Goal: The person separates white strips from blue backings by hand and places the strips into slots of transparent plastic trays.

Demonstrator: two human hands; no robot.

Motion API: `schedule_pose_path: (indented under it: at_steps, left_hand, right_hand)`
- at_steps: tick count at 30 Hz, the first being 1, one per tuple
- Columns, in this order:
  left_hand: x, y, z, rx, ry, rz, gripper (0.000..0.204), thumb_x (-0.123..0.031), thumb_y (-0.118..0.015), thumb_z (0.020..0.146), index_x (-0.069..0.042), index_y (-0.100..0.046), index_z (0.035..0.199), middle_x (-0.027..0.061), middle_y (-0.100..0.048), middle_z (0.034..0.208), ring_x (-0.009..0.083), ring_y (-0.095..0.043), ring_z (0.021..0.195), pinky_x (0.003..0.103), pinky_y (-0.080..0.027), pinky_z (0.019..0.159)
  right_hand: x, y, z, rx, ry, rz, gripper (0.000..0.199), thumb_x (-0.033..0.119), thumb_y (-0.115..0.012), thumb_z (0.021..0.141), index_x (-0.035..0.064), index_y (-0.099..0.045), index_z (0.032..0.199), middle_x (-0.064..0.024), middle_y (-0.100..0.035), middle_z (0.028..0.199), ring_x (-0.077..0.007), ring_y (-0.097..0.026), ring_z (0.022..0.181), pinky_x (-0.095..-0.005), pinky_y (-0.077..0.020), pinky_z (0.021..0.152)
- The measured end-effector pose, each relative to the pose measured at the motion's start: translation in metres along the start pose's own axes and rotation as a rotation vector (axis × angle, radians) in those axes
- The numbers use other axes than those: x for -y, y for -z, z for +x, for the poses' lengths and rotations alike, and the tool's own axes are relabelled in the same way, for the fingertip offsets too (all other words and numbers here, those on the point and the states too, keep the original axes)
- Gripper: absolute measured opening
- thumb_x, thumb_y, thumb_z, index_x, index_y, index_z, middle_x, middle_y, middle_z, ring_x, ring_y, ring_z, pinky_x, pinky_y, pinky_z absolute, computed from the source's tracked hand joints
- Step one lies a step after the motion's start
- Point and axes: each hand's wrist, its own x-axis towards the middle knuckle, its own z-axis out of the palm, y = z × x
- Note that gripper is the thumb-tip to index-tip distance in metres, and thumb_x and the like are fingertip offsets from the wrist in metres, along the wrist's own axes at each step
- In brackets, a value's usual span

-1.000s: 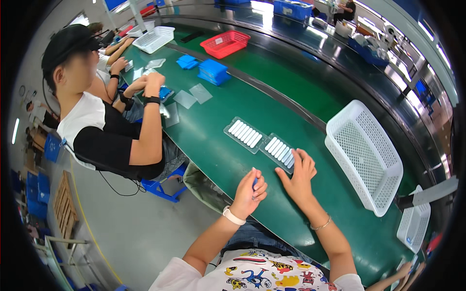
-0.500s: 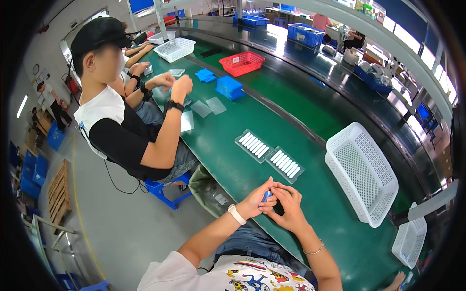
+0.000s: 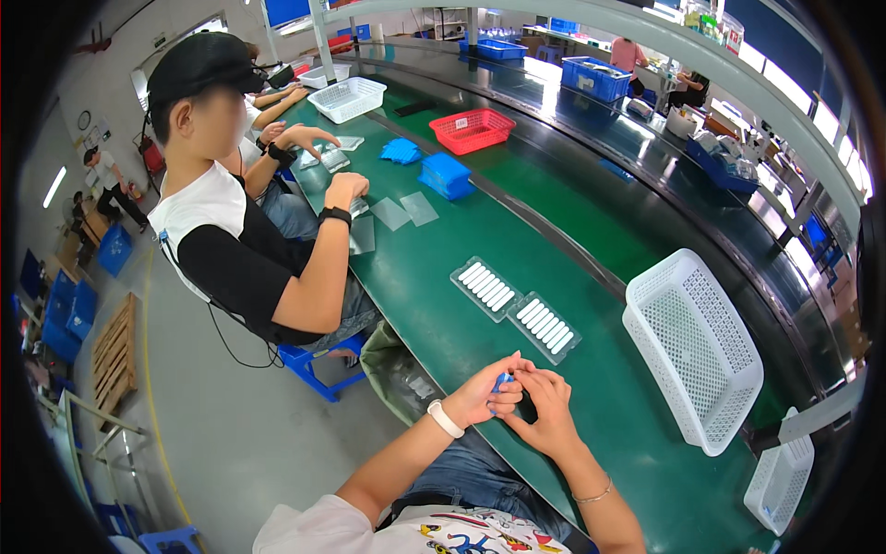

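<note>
My left hand is closed around a small blue item, mostly hidden by the fingers, so its kind cannot be made out. Curled in from the other side, my right hand has its fingertips against the left hand's fingers. What those fingertips pinch, if anything, is hidden. Both hands are held just over the green table's near edge. Beyond them lie two clear plastic trays touching at their corners, the left tray and the right tray, each holding a row of several white oblong pieces.
A white perforated basket stands to the right, with a smaller one nearer. Farther left are blue stacked pieces, clear sheets and a red basket. A seated co-worker handles clear pieces at the left; a dark conveyor runs behind.
My hands stay together on the blue item, with a slight shift of the fingers. The whole view has tilted a little. The co-worker's hands have moved apart and lowered toward the table.
</note>
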Motion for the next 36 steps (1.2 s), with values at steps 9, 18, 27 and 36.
schedule_pose_path:
  at_steps: [9, 18, 27, 36]
  left_hand:
    - [0.002, -0.003, -0.001, -0.006, 0.013, 0.029, 0.029, -0.038, -0.039, 0.100, -0.012, -0.051, 0.100, -0.0072, -0.033, 0.055, 0.0028, -0.023, 0.039, 0.018, -0.019, 0.036]
    - [0.029, -0.009, -0.040, 0.096, -0.039, -0.013, 0.024, -0.031, -0.040, 0.098, -0.008, -0.048, 0.098, -0.0051, -0.030, 0.059, 0.0044, -0.023, 0.042, 0.020, -0.019, 0.038]
    - [0.063, -0.001, -0.116, -0.110, -0.314, -0.445, 0.025, -0.007, -0.051, 0.083, -0.003, -0.050, 0.107, 0.0036, -0.041, 0.087, 0.0139, -0.043, 0.080, 0.027, -0.036, 0.068]
    - [0.057, -0.031, -0.104, -0.217, -0.311, 0.121, 0.036, -0.009, -0.045, 0.097, -0.007, -0.036, 0.132, 0.0086, -0.054, 0.095, 0.0083, -0.047, 0.056, 0.018, -0.032, 0.039]
  right_hand:
    - [-0.001, 0.000, -0.005, -0.038, 0.028, -0.013, 0.063, 0.019, -0.081, 0.063, 0.0067, -0.055, 0.119, -0.0057, -0.057, 0.117, -0.0278, -0.049, 0.109, -0.0393, -0.0336, 0.092]
    - [-0.016, 0.005, -0.005, -0.308, 0.007, 0.110, 0.041, 0.016, -0.072, 0.075, 0.0029, -0.057, 0.111, -0.0140, -0.057, 0.104, -0.0301, -0.053, 0.094, -0.0396, -0.0390, 0.083]
    - [0.038, -0.065, 0.048, -0.086, -0.145, -0.242, 0.055, 0.035, -0.072, 0.073, 0.0023, -0.057, 0.115, -0.0228, -0.048, 0.124, -0.0349, -0.046, 0.109, -0.0442, -0.0391, 0.085]
    - [0.021, 0.014, -0.020, 0.284, -0.135, -0.188, 0.050, 0.019, -0.068, 0.066, 0.0120, -0.056, 0.114, -0.0136, -0.045, 0.135, -0.0318, -0.044, 0.116, -0.0460, -0.0291, 0.094]
